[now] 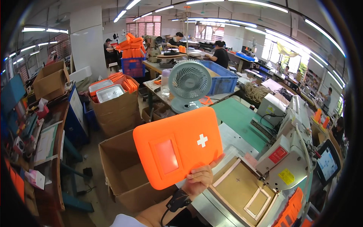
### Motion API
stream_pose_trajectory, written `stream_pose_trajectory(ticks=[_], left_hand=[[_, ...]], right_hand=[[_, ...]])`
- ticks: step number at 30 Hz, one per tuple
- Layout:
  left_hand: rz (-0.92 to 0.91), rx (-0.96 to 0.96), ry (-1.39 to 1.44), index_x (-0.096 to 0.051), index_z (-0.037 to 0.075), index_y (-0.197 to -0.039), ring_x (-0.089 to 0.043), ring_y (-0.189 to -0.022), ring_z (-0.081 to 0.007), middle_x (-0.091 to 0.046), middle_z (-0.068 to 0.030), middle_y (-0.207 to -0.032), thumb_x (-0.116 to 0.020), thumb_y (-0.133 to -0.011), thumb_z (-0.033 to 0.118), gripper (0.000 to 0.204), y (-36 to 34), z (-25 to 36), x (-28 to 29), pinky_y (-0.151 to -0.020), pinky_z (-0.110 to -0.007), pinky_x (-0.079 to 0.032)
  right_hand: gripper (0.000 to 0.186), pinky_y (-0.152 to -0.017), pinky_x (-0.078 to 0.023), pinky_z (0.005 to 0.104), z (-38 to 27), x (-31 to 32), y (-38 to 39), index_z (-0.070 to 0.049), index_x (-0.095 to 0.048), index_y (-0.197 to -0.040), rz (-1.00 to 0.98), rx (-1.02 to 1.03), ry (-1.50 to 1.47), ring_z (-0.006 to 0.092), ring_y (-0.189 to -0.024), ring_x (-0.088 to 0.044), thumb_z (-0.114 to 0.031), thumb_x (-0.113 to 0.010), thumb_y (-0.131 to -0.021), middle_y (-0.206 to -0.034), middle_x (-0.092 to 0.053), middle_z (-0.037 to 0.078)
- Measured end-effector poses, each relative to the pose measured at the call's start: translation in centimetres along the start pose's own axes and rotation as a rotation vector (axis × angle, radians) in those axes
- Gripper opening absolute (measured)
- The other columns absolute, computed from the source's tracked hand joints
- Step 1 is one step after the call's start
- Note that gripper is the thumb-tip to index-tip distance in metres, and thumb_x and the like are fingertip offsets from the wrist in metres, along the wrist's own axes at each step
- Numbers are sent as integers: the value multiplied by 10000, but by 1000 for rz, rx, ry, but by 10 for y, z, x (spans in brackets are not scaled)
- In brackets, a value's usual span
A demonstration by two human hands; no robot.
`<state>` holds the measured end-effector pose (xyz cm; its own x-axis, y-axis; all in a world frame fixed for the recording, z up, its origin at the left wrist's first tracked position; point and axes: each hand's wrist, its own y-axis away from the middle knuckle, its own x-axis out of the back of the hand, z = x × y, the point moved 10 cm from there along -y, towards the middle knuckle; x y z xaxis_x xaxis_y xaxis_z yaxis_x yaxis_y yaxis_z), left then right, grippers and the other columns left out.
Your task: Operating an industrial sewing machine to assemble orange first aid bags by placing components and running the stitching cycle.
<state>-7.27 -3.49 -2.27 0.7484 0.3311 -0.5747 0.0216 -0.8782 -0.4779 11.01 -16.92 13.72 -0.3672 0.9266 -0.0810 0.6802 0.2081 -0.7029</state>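
Head view: a green worktop stretches away on the right, and at its near end stands a bulky white machine; across from it, left of centre, sits an open cardboard box. A pale fan faces us from the table beyond. And here is the star, an orange panel with rounded corners, held up in the air, tilted, in front of the box and the fan. Below it to the right, a framed board lies flat. Gripping the panel's lower right edge is the left hand, fingers curled over the front face; the right hand is out of sight, so its state I cannot tell. One hand carries it, so it looks light, likely padded, a little springy, not very slippery. Best held by the rim, I'd judge, clear of the glossy window, which could scuff, and the little white cross.
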Motion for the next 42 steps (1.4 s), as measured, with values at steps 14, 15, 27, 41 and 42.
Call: stream_pose_trajectory(ticks=[14,15,27,41,42], left_hand=[[-174,-236,-318,-124,-50,-1545,-505,-393,-146,-529,-88,-618,-447,-1015,146,651,45,51,-107,-368,-251,-412],[-159,-270,-440,-194,-51,-1534,-483,-419,-133,-517,-73,-642,-480,-1003,209,657,60,70,-124,-406,-268,-418],[1127,-1902,-2423,-475,-1,-1306,-679,-987,-297,-662,-169,-1172,-655,-905,108,453,396,246,-308,-826,-413,-553],[2004,-1077,-2443,-245,-2,-1527,-636,-1083,-429,-599,-296,-1272,-772,-805,389,975,360,429,-170,-978,-460,-503],[2034,-1118,-2611,-220,-25,-1534,-620,-1120,-427,-587,-304,-1285,-770,-805,387,1002,357,428,-177,-997,-463,-491]], right_hand=[[331,-722,-503,434,6,56,31,12,-663,-786,337,-145,345,284,-681,-628,-295,-688,-907,-754,-646,146],[322,-725,-499,434,6,62,51,6,-653,-770,536,-165,388,273,-671,-619,-287,-697,-896,-738,-638,135],[167,-772,-473,399,-14,108,187,31,-567,-837,1074,-298,653,242,-760,-553,-83,-559,-958,-816,-587,152],[131,-739,-477,315,-2,110,214,29,-575,-835,1250,-600,812,211,-784,-575,52,-498,-938,-854,-614,144],[134,-729,-472,307,-1,110,213,27,-574,-831,1250,-628,837,205,-779,-571,59,-494,-933,-851,-614,143]])
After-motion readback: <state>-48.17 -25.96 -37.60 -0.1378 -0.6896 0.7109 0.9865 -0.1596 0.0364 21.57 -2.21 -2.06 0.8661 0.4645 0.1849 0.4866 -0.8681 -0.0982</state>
